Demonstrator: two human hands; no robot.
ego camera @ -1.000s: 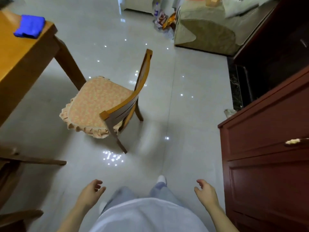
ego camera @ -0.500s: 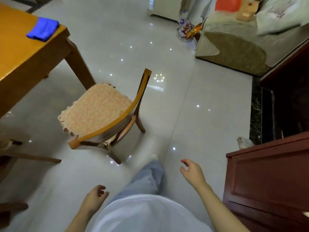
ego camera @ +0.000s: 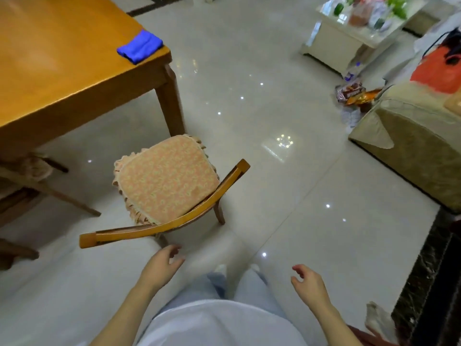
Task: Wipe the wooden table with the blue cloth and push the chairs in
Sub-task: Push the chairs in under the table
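Blue cloth [ego camera: 140, 47] sits folded at the corner of the wooden table [ego camera: 62, 66], near the edge, so it's easy to grab; neither hand is anywhere near it. Chair [ego camera: 164, 196] w/ a patterned cushion [ego camera: 166, 179] stands pulled out from the table, angled, backrest toward the person, prob. why they face it from behind. Left hand [ego camera: 161, 267] hangs just short of the backrest rail, fingers loosely curled & empty, not touching. Right hand [ego camera: 309, 285] is off to the side over bare floor [ego camera: 299, 196], fingers half-spread, holding nothing. A 2nd chair [ego camera: 22, 186] is partly tucked under the table at left. Looks like chair-pushing comes next.
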